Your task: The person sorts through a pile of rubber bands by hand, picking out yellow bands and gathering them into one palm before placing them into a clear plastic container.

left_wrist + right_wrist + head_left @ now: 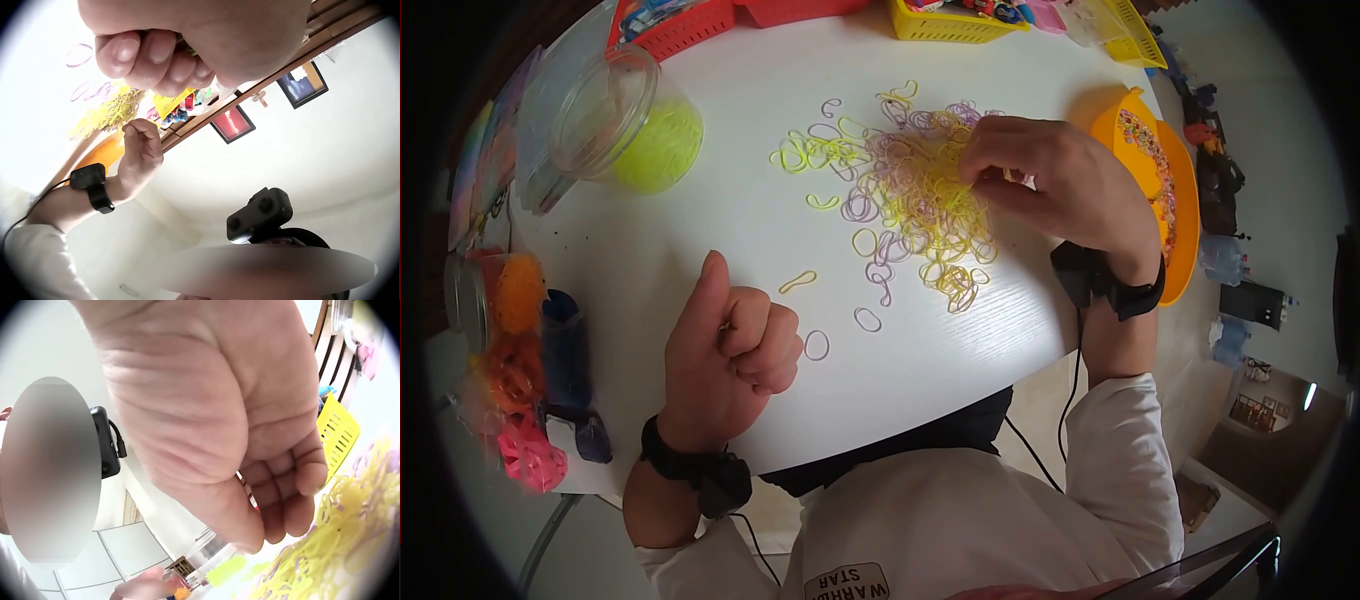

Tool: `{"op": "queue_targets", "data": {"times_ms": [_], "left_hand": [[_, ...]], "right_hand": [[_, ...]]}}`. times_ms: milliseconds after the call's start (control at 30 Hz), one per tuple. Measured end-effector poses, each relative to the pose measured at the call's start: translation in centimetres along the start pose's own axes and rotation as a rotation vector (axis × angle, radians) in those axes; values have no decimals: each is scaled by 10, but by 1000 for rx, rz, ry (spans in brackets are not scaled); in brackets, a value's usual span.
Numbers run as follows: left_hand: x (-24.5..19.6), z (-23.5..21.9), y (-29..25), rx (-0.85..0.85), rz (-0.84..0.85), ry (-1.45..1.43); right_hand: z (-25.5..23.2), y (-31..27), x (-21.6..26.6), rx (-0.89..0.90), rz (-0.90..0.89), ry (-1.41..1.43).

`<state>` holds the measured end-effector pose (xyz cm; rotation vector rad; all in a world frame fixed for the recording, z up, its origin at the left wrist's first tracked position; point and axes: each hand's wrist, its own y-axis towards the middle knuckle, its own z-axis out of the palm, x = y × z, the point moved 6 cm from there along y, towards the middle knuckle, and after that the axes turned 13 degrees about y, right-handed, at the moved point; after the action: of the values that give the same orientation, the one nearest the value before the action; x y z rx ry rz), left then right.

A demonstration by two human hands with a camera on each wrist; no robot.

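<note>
Yellow, green and lilac rubber bands (940, 190) lie in a loose pile on the white table. My right hand (1065, 185) hovers at the pile's right edge, fingers bent loosely and thumb close to them; in the right wrist view no band shows between the fingers (273, 528). My left hand (735, 355) is left of the pile, thumb raised and fingers curled into the palm. The left wrist view shows a bit of yellow-green inside the curled fingers (156, 59), where the hand grips bands mostly hidden. Single bands (816, 345) lie beside this hand.
A clear jar (655, 150) of green bands stands at the back left. Bags of orange and pink bands (530, 455) line the left edge. Red (685, 35) and yellow baskets (960, 28) stand at the back, an orange tray (1185, 200) with small beads at the right.
</note>
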<state>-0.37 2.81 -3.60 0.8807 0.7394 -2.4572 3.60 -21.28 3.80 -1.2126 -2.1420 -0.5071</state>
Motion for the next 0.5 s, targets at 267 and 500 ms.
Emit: {"op": "queue_targets", "data": {"times_ms": [267,500], "left_hand": [[2,0,0,-11,-12,-12],[0,4,1,-76,16,16]], "right_hand": [[7,-2,-9,64,30,-60],[3,2,-8,94,75,198]]}}
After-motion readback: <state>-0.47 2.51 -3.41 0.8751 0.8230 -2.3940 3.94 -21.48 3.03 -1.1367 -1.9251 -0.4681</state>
